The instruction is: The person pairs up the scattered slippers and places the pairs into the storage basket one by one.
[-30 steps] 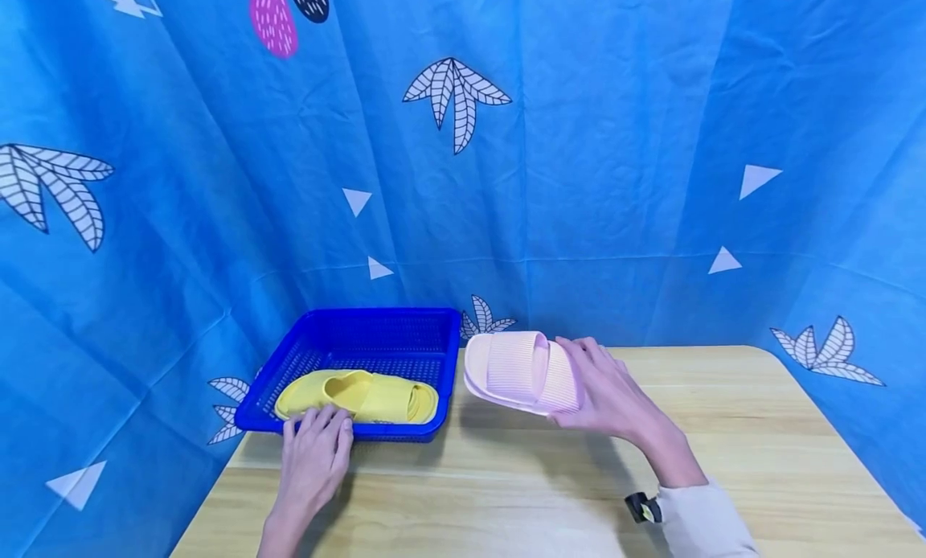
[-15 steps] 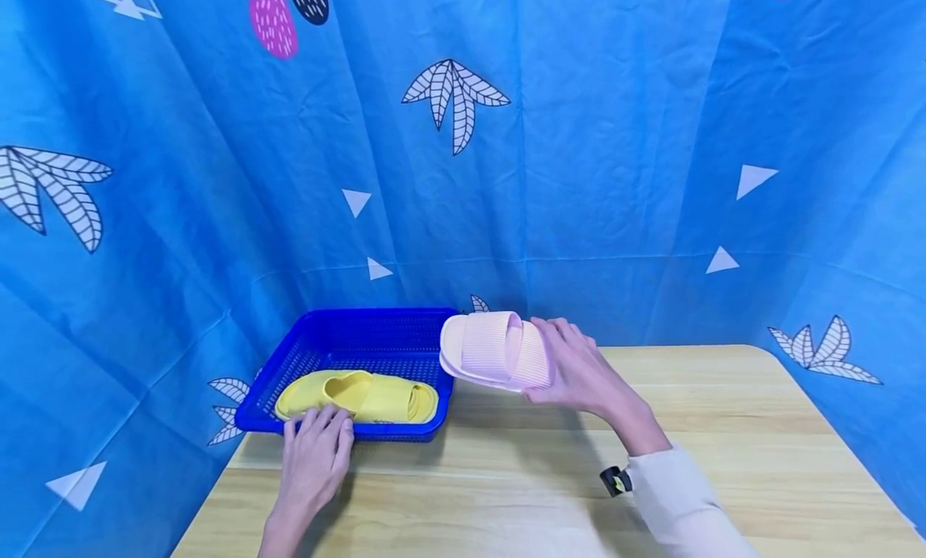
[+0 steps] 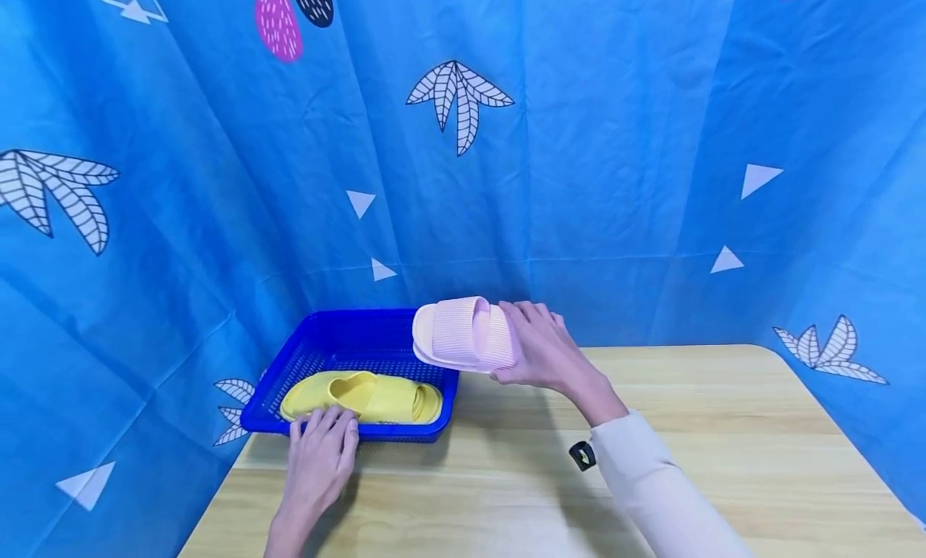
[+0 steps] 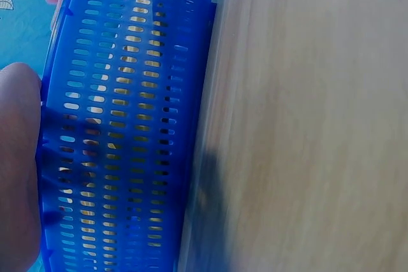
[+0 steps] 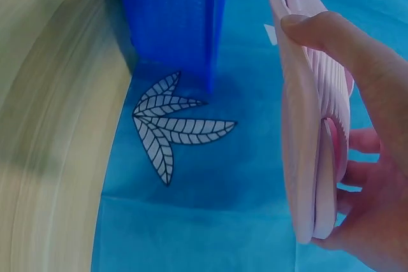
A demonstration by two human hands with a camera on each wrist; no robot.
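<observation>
My right hand grips a pair of pink slippers by one end, soles stacked together. They are held in the air over the right rim of the blue basket. In the right wrist view the thumb lies along the sole of the pink slippers, with fingers on the far side. My left hand holds the near rim of the basket, fingers hooked over it. Yellow slippers lie inside, along the near wall. Only the perforated outer wall of the basket shows in the left wrist view.
The basket stands at the back left of a wooden table. A blue patterned curtain hangs behind it and at both sides. A small black device sits at the right cuff.
My right hand has carried the pink slippers left and slightly up, from beside the basket to over its right rim. The left hand stays on the near rim.
</observation>
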